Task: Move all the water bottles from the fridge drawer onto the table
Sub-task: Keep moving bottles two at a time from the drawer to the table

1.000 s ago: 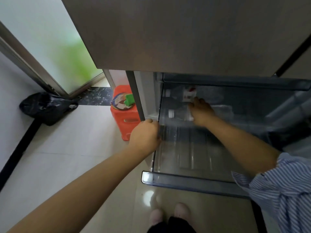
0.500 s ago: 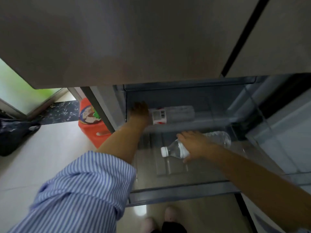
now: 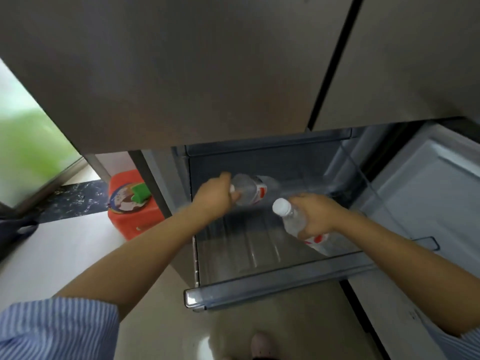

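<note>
Left hand (image 3: 214, 197), reaching half second ago, now wrapped round neck of rear water bottle (image 3: 250, 189) at drawer's 11 o'clock. Right hand (image 3: 315, 214) clamps second bottle (image 3: 293, 219), now lifted, at 3 o'clock. Fridge drawer (image 3: 259, 287) otherwise looks empty; table carry next.

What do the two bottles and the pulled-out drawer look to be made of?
Both bottles, in the left hand and the right hand: clear thin plastic, glossy; you see through them, white caps, red-white labels. Drawer: smoky translucent rigid plastic, probably; its ribbed floor shows through and the front rim glints.
</note>
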